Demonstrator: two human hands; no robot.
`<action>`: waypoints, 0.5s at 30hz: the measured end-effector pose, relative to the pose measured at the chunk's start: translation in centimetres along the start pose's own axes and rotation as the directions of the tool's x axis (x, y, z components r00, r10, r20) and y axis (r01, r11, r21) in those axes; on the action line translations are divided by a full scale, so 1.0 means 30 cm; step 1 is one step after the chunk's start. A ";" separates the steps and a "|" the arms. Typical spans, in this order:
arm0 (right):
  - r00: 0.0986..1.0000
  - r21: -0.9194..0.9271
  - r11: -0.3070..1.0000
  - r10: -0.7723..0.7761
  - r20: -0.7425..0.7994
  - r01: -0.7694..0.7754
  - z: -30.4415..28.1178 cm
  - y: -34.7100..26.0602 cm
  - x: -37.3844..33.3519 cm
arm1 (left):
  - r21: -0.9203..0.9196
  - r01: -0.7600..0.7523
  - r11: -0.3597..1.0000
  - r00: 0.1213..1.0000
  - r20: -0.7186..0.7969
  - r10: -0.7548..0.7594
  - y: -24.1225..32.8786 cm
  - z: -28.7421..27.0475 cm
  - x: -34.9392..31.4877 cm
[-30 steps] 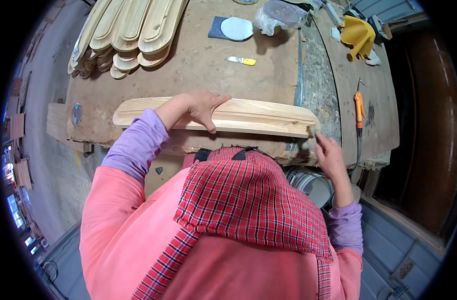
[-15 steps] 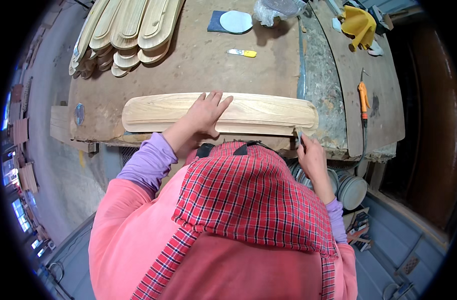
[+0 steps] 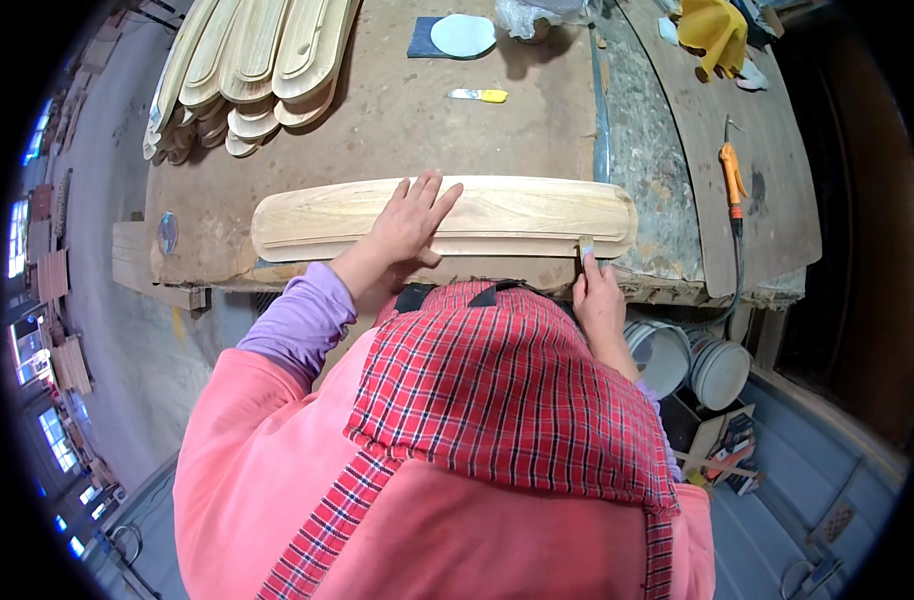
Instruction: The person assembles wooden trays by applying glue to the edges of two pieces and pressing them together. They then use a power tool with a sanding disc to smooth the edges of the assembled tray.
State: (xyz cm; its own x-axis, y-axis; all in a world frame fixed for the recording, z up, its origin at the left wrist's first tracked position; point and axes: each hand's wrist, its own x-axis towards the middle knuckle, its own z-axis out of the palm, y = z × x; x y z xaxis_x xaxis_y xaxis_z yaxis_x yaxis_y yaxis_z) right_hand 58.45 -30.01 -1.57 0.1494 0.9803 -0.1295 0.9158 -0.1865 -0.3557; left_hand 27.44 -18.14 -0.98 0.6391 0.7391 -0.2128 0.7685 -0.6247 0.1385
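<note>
Pale wooden board lies lengthwise near the front edge of the bench, my left hand on it, tool in my right.
Thin flat tool upright in view, tip over board's near edge, toward right end; my right hand closed round its lower part, index finger stretched along it, forearm angled in from lower right. My left hand palm down mid-board, fingers spread wide, gripping no tool, thumb out by near edge; elbow bent outward, purple sleeve up the forearm.
</note>
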 end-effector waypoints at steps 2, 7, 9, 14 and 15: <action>1.000 0.058 0.998 -0.021 0.005 0.021 -0.021 -0.015 0.000 | 0.014 -0.005 1.000 1.000 -0.013 0.006 -0.003 0.004 -0.001; 0.997 0.149 0.988 -0.023 -0.070 0.033 -0.035 -0.024 -0.023 | 0.028 -0.011 1.000 1.000 0.004 0.011 -0.005 0.008 -0.001; 0.997 0.116 0.993 -0.019 -0.076 0.027 -0.013 -0.009 -0.013 | 0.003 -0.004 1.000 1.000 0.007 0.004 0.001 -0.007 0.000; 0.998 0.085 0.995 -0.058 -0.018 0.059 -0.024 -0.029 -0.002 | 0.015 -0.008 1.000 1.000 0.011 0.008 -0.004 0.012 -0.001; 0.997 0.090 0.993 -0.081 -0.007 0.081 -0.050 -0.043 0.001 | 0.016 -0.008 1.000 1.000 0.008 0.008 -0.006 0.017 -0.006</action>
State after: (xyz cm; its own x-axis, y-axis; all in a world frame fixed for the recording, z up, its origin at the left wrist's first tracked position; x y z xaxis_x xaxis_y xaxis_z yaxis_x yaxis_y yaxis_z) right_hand 57.82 -29.63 0.28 0.0774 0.9926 -0.0933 0.8877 -0.1112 -0.4467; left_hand 27.17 -18.29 -1.46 0.6452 0.7319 -0.2192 0.7626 -0.6347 0.1252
